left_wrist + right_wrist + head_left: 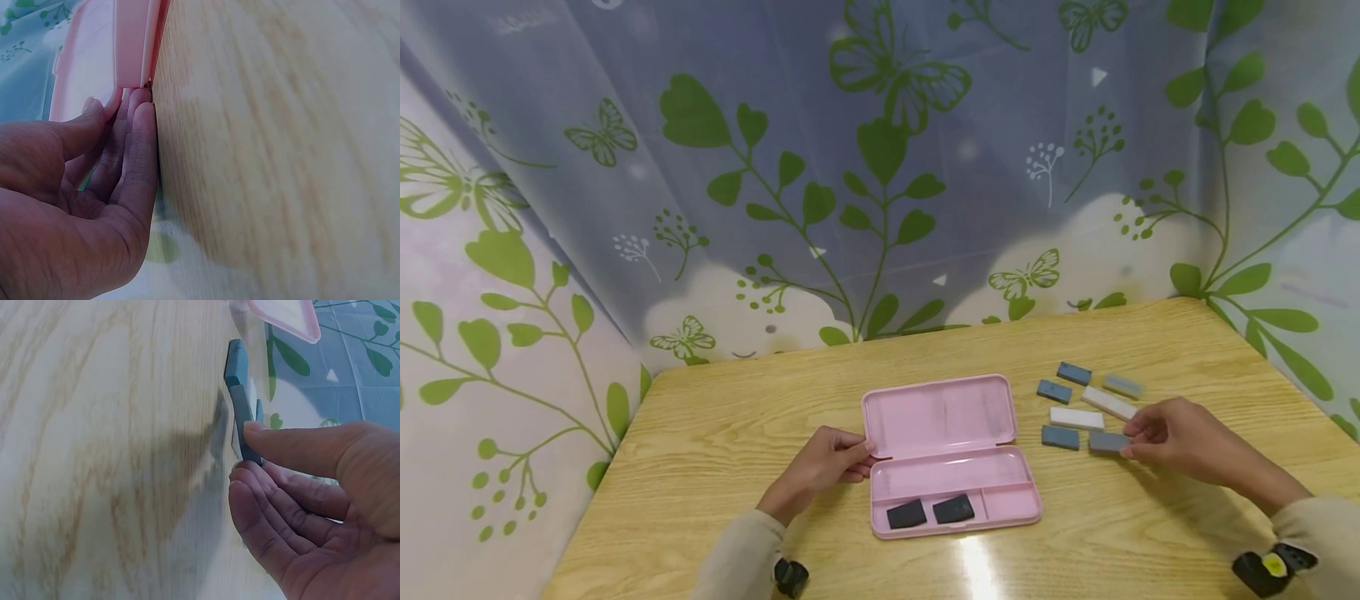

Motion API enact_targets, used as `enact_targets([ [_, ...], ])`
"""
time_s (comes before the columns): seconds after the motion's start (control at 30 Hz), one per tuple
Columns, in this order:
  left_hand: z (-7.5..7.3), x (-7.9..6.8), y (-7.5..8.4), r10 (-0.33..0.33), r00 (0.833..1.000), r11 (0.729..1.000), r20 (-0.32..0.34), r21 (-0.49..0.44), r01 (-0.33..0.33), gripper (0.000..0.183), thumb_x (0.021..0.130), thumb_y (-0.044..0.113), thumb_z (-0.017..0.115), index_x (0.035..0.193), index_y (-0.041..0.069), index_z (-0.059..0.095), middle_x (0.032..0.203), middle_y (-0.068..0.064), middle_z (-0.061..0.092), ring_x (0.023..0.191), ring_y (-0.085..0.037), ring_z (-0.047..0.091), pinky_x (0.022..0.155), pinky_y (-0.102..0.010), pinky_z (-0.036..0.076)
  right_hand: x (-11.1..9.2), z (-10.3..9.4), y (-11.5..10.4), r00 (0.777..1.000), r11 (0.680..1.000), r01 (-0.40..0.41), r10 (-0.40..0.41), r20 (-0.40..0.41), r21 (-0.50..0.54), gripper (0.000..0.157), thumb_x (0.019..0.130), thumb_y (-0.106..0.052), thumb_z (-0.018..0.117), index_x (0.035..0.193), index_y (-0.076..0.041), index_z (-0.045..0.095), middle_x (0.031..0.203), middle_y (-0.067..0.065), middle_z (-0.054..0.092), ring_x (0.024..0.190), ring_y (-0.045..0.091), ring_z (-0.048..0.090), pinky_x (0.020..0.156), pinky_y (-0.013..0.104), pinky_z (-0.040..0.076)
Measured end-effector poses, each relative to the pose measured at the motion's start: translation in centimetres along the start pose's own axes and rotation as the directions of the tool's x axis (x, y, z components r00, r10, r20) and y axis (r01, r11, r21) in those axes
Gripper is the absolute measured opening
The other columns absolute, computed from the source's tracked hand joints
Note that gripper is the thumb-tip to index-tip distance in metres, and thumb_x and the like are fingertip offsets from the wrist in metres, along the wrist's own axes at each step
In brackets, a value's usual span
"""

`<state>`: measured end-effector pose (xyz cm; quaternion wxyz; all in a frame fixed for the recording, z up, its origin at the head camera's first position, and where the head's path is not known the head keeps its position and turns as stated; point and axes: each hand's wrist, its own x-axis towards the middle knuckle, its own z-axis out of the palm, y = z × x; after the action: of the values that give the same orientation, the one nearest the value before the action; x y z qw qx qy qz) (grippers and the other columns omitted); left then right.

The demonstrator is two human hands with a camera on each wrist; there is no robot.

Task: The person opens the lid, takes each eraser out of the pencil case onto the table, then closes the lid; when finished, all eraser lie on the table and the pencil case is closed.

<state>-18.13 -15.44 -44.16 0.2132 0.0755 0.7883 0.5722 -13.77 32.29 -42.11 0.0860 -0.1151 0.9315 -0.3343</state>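
One pink case [940, 417], glossy, rectangular, compartmented, gripped at left edge by left hand [826, 461]; one matte grey oblong block [1107, 442], pinched by right hand [1183, 442]; wood-grained tabletop [722, 417].

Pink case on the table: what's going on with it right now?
A person's left hand holds the open pink case at its left edge. The right hand pinches a grey block to the right of the case. Six other blocks lie there on the table; two black pieces lie inside the case.
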Motion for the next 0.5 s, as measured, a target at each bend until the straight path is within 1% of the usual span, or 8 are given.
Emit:
enact_targets([
  [0.3, -0.01, -0.08, 0.05, -0.005, 1.000, 1.000, 0.000, 0.004, 0.005, 0.029, 0.104, 0.015, 0.060, 0.113, -0.009, 0.072, 0.089, -0.010, 0.074, 0.075, -0.012, 0.068, 0.074, -0.031, 0.061, -0.03, 0.04, 0.48, 1.000, 1.000, -0.009, 0.010, -0.004, 0.004, 0.025, 0.088, -0.016, 0.080, 0.099, 0.005, 0.071, 0.087, 0.003, 0.069, 0.076, 0.012, 0.065, 0.063, 0.026, 0.055],
  [0.5, 0.00, -0.04, 0.05, -0.011, 1.000, 1.000, -0.001, 0.004, 0.011, 0.029, 0.104, 0.016, 0.060, 0.113, -0.009, 0.072, 0.089, -0.010, 0.074, 0.075, -0.012, 0.068, 0.074, -0.030, 0.061, 0.05, -0.07, 0.63, 1.000, 0.999, -0.015, 0.014, -0.021, -0.031, 0.027, 0.087, -0.016, 0.082, 0.099, 0.006, 0.071, 0.087, 0.003, 0.070, 0.077, 0.015, 0.066, 0.062, 0.026, 0.055],
])
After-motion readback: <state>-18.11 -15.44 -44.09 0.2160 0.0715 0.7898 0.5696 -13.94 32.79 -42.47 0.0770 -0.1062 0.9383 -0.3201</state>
